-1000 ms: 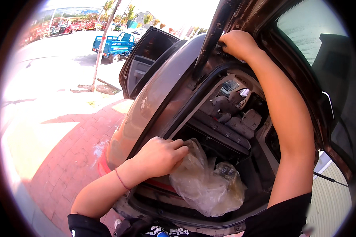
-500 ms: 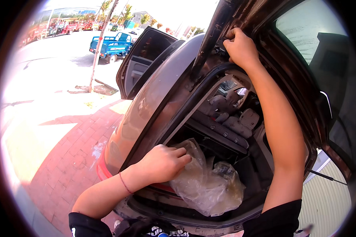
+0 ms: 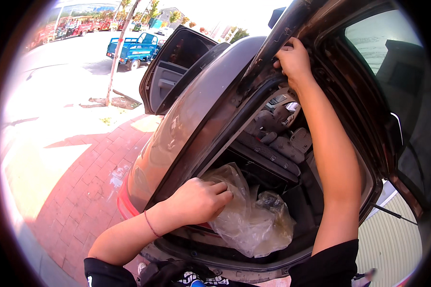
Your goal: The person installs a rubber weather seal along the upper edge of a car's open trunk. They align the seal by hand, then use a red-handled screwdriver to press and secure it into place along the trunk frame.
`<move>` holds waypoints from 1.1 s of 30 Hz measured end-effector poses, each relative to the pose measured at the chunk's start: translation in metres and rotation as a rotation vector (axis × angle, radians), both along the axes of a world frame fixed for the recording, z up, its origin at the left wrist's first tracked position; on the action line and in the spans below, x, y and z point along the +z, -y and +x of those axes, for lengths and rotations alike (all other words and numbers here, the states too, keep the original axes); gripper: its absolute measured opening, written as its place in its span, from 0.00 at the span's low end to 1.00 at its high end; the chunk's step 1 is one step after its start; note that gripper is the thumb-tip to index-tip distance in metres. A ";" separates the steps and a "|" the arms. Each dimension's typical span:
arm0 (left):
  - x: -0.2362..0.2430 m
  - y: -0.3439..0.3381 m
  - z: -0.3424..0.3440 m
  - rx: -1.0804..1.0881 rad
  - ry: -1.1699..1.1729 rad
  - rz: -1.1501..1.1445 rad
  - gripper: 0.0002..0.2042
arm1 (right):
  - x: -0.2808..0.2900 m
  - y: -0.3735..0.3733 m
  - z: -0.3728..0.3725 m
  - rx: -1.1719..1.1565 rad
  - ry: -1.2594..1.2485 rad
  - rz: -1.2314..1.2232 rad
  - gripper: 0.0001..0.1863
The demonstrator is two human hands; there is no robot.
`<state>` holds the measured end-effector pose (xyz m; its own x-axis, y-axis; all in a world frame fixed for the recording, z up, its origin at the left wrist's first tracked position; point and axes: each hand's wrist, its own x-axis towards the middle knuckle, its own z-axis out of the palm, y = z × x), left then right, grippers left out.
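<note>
Some white lettering [image 3: 190, 277] on blk shirt [image 3: 323, 263], L hand [image 3: 203, 199] nr plastic bag [image 3: 254, 227].

The bag [image 3: 254, 229] is thin, see-through plastic, crinkled all over and catching a dull shine, while the car's side panel [image 3: 201, 98] is smooth painted metal — glossy enough to mirror light. Inside, the rear seats [image 3: 265, 149] wear matt grey cloth; the tailgate window [image 3: 380, 40] is smooth glass, the sleeve [image 3: 323, 263] soft matt cloth, the brick paving [image 3: 91, 191] dull and rough.
</note>
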<state>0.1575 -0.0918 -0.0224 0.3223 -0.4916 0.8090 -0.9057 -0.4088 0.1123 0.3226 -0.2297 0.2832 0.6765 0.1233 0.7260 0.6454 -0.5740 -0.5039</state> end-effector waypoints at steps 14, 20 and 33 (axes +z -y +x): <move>0.007 0.004 0.002 0.035 0.010 0.018 0.08 | -0.035 0.046 0.008 -0.041 0.998 -0.817 0.25; 0.006 -0.009 -0.001 0.114 0.002 0.023 0.08 | -0.021 0.052 -0.020 0.036 0.758 -0.655 0.19; 0.004 0.007 -0.001 0.094 0.002 0.076 0.07 | 0.000 0.018 -0.005 -0.449 0.744 -1.229 0.16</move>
<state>0.1563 -0.0992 -0.0182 0.3684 -0.5190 0.7713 -0.8629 -0.4996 0.0759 0.3180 -0.2476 0.2833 0.3563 0.7815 0.5121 0.1913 -0.5975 0.7787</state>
